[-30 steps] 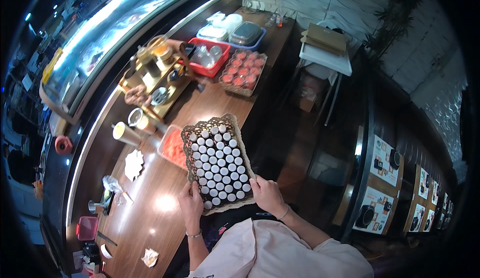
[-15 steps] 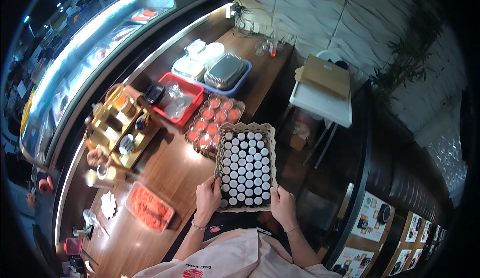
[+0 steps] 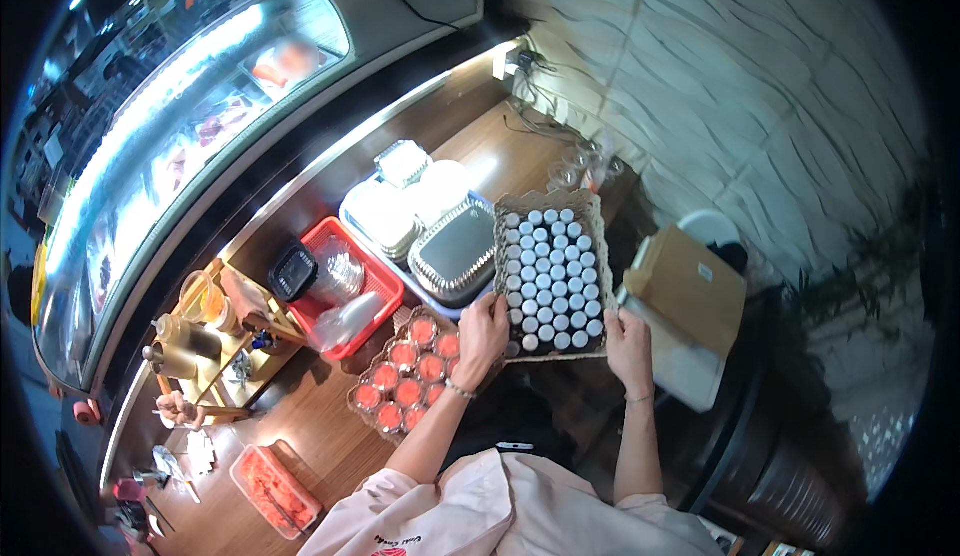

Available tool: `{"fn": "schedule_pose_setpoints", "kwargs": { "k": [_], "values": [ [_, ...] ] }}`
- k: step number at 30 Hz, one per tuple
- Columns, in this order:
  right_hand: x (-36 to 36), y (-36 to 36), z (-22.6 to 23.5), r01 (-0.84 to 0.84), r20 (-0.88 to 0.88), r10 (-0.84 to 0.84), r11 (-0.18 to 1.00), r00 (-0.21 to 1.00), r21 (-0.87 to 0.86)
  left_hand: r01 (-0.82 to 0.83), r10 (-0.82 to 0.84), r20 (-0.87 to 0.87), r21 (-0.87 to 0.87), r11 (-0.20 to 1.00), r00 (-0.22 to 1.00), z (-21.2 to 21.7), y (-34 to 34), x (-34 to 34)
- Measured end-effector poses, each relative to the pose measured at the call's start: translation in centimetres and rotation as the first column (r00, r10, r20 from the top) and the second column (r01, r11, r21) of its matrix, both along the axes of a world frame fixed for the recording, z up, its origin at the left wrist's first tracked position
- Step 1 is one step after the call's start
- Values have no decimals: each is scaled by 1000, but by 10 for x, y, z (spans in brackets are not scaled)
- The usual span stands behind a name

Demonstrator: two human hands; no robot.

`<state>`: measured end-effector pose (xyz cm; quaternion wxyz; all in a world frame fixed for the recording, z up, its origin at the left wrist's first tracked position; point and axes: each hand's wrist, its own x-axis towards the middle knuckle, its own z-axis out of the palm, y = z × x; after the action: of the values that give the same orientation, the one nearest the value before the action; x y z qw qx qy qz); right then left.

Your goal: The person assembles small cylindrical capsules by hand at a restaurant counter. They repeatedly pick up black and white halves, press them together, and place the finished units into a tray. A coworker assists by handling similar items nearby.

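Between my two hands is a beige woven basket (image 3: 548, 201) packed with rows of small dark bottles with white caps (image 3: 551, 281). My left hand (image 3: 484, 331) is closed on its near left corner, and my right hand (image 3: 629, 351) grips the near right corner. The basket is held up over the counter's edge, beside a blue tray (image 3: 358, 218) of foil containers with clear lids. Close to my left wrist, a second woven basket (image 3: 362, 418) carries several small clear cups with red-orange contents (image 3: 408, 391).
On the wooden counter (image 3: 345, 446) are a red basket (image 3: 385, 274) of plastic lids, a wooden condiment rack (image 3: 290, 334) and a tub of orange food (image 3: 270, 491). Glassware (image 3: 580, 171) stands at the far end. A cardboard piece (image 3: 690, 286) rests on a white tray at the right.
My hands have carried the basket of bottles away from me along the counter, past the cup basket to beside the blue tray. The view has shifted with my body. Both grips stay closed.
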<state>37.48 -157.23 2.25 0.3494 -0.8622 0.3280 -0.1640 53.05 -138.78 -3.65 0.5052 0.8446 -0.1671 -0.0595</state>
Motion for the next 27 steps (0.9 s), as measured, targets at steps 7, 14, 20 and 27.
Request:
{"fn": "schedule_pose_setpoints", "kwargs": {
  "k": [7, 14, 20, 27],
  "values": [
    [172, -165, -27, -251, 16, 253, 963, 967, -100, -151, 150, -31, -3, 989, 988, -20, -128, 126],
    [342, -255, -95, -299, -31, 299, 954, 954, 3, -389, 395, -158, 65, 919, 905, -68, -209, 232],
    [437, -268, -165, -252, -8, 252, 968, 968, -21, -540, 548, -218, 103, 836, 807, -118, -248, 279],
    [473, -254, -225, -373, 108, 364, 925, 925, 70, -644, 654, -272, 136, 753, 706, -163, -257, 309]
  ]
}}
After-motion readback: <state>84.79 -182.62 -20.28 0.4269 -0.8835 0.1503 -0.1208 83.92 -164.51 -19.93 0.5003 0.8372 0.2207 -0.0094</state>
